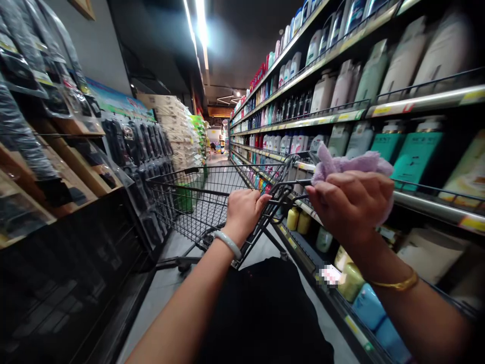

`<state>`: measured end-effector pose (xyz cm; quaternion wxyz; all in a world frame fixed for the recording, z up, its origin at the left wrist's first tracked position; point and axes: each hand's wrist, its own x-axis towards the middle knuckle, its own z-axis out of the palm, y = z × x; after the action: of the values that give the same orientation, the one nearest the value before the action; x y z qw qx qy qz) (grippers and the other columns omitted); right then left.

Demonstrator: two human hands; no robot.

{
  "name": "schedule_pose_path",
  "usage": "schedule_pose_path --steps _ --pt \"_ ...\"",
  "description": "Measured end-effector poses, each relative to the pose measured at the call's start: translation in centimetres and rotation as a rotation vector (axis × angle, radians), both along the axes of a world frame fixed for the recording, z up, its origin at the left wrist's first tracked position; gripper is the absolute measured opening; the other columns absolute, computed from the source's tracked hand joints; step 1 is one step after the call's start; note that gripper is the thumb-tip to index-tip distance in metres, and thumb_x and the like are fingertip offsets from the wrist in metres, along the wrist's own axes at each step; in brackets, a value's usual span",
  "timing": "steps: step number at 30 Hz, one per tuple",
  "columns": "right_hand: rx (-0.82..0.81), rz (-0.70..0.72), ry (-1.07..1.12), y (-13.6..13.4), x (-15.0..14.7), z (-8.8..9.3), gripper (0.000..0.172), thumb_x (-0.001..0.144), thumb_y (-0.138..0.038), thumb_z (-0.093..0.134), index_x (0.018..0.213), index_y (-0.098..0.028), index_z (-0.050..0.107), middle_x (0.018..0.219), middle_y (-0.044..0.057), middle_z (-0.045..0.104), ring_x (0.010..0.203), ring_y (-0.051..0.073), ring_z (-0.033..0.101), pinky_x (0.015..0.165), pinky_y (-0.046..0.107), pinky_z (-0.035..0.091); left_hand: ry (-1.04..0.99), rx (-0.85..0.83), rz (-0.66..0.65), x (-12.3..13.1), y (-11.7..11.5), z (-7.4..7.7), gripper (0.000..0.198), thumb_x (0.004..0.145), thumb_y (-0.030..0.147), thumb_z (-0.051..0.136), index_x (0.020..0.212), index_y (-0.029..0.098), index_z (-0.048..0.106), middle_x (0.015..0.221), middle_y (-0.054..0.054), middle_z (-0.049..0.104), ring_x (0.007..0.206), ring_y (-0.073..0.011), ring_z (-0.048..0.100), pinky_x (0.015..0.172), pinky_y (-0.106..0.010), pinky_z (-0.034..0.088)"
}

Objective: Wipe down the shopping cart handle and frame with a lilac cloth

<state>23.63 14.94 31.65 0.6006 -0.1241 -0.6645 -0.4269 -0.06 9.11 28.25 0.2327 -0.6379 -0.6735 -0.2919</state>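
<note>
Right hand: fingers curled closed around a bunched purple cloth, held raised at the right of the aisle. The cloth protrudes above the knuckles and is in front of the mid-level shelf edge; whether it touches the shelf cannot be determined. A gold bracelet sits on that wrist. Left hand: closed over the handle bar of a black wire shopping cart, with the fingers wrapped over the top. A white bangle is on that wrist. The two hands are near each other and apart, the left lower and further forward. The cart stands directly ahead, tilted in view, with its basket pointing down the aisle. A green object shows through the mesh; whether it lies in the basket or beyond it cannot be determined. Dark clothing fills the lower centre between the forearms. To the right, tiered shelving carries rows of bottles and pump dispensers in white, teal and pink, with yellow bottles on a low tier just beside the cart. To the left, racks of hanging packets line the aisle, with stacked cartons beyond them. Strip lights run along the ceiling. The picture edges are blurred and the labels are illegible.
</note>
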Motion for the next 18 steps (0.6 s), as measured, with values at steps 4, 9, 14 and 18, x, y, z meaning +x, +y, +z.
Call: schedule_pose_path --steps 4,9,14,18 --pt "-0.047 -0.004 -0.147 -0.8 -0.3 -0.3 0.007 0.094 -0.034 0.073 0.093 -0.027 0.069 0.099 0.001 0.077 0.101 0.021 0.065 0.097 0.041 0.04 0.04 -0.076 -0.084 -1.7 -0.8 0.9 0.065 0.104 0.064 0.022 0.09 0.021 0.069 0.089 -0.005 0.071 0.086 -0.0208 0.062 0.076 -0.035 0.034" --pt "0.047 0.081 -0.359 -1.6 -0.6 0.5 0.011 0.091 -0.03 0.077 0.089 -0.025 0.068 0.095 -0.001 0.077 0.092 0.019 0.064 0.092 0.039 0.045 0.089 -0.143 -0.152 -6.8 -2.0 1.9 0.046 0.106 0.057 0.035 0.112 0.029 0.072 0.119 0.0 0.073 0.111 -0.0201 0.063 0.093 -0.033 0.038" --pt "-0.079 0.1 -0.039 -2.0 -2.7 0.9 0.014 0.092 -0.035 0.074 0.087 -0.024 0.067 0.089 0.004 0.076 0.087 0.021 0.064 0.086 0.04 0.044 0.067 -0.13 -0.041 -10.4 -1.6 0.8 0.049 0.105 0.056 0.038 0.083 0.021 0.065 0.084 -0.005 0.068 0.084 -0.0225 0.058 0.077 -0.035 0.034" --pt "-0.045 0.07 -0.3 -1.9 -5.3 -0.6 0.009 0.095 -0.027 0.07 0.087 -0.024 0.066 0.089 0.0 0.077 0.084 0.018 0.063 0.088 0.039 0.042 0.064 -0.098 -0.031 -10.4 -1.0 0.0 0.049 0.104 0.057 0.041 0.076 0.022 0.059 0.082 -0.004 0.066 0.08 -0.0214 0.056 0.075 -0.035 0.031"
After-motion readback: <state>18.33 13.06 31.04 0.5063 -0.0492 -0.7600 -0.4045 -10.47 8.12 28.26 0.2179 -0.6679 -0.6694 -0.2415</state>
